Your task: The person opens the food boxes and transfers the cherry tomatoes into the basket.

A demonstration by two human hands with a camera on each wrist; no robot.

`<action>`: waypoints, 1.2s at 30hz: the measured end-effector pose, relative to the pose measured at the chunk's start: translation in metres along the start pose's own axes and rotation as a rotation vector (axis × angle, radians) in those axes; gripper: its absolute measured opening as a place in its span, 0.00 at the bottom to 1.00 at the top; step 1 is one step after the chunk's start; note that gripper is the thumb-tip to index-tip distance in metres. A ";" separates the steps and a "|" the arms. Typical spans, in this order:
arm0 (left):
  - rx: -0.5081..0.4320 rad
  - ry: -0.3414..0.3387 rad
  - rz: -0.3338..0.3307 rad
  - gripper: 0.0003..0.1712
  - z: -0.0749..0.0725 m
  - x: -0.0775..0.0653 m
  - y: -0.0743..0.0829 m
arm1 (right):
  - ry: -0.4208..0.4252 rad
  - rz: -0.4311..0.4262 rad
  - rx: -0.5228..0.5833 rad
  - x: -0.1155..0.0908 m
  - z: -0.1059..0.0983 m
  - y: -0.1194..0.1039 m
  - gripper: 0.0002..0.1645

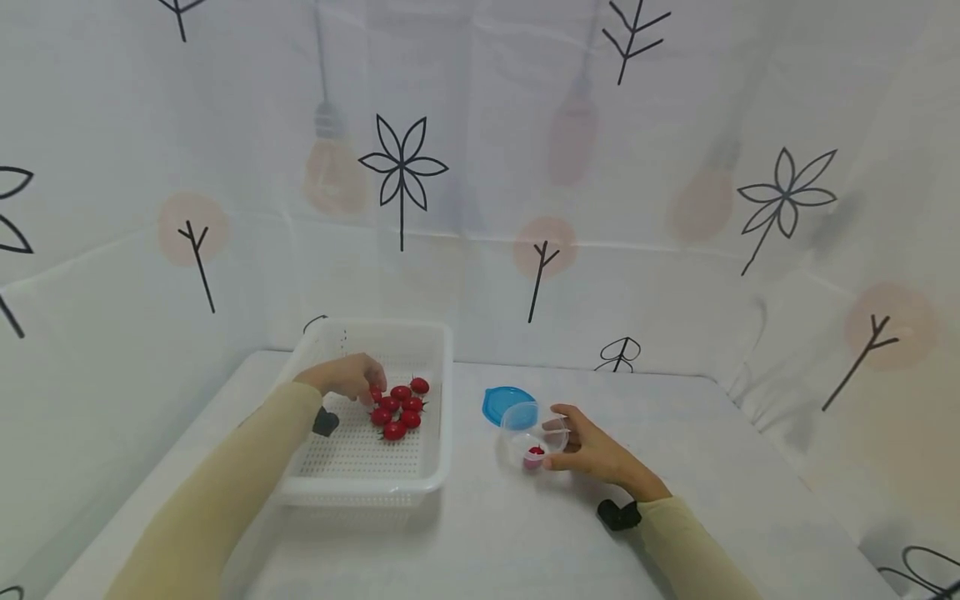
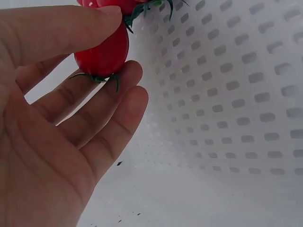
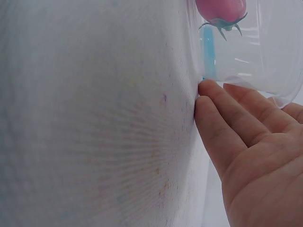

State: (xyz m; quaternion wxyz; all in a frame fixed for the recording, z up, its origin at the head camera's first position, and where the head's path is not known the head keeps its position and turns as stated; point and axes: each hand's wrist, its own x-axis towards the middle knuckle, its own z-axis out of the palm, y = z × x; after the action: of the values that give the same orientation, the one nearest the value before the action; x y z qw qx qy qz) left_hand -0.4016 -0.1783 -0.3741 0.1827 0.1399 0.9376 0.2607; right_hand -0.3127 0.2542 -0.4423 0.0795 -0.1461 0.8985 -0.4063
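Observation:
My left hand (image 1: 351, 377) reaches into a white perforated basket (image 1: 446, 417) at the left. Between its thumb and fingers it pinches a red cherry tomato (image 2: 104, 54) with a green calyx. Several more cherry tomatoes (image 1: 394, 430) lie beside it on the basket floor. On the table to the right, my right hand (image 1: 596, 450) holds a round clear plastic container (image 1: 517, 423) from its right side, thumb in front and fingers behind. One cherry tomato (image 3: 221, 10) is inside, near the container's bottom.
A blue lid (image 1: 497, 403) lies on the white table just behind the clear container. Patterned white cloth (image 1: 480, 167) hangs behind and along both sides of the table. Each wrist carries a small black device (image 1: 619, 515).

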 end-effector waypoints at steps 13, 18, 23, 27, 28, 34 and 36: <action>-0.019 -0.006 0.005 0.19 -0.002 0.001 -0.009 | -0.005 -0.004 0.004 0.000 -0.001 -0.001 0.58; -0.007 0.019 0.018 0.21 -0.003 -0.001 -0.009 | -0.004 0.005 0.011 0.000 -0.001 -0.001 0.59; -0.021 0.051 -0.002 0.21 -0.002 -0.003 -0.005 | -0.007 0.006 0.015 -0.001 -0.001 0.000 0.58; -0.028 0.059 0.046 0.22 -0.004 -0.006 0.005 | -0.010 0.001 0.016 0.000 -0.001 -0.001 0.58; -0.033 0.059 0.072 0.22 -0.004 -0.006 0.008 | -0.011 0.001 0.015 0.000 -0.001 -0.001 0.58; -0.094 0.043 0.231 0.20 -0.009 -0.009 0.032 | -0.007 -0.005 0.005 0.000 -0.001 -0.001 0.58; -0.100 0.036 0.261 0.20 -0.009 -0.012 0.041 | -0.008 -0.003 0.007 0.000 -0.001 0.000 0.59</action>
State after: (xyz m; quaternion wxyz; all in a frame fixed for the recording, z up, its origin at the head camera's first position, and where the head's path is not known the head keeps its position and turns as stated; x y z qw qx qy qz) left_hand -0.3878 -0.1524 -0.3415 0.1372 0.2469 0.9004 0.3310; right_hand -0.3127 0.2549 -0.4412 0.0830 -0.1489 0.8965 -0.4088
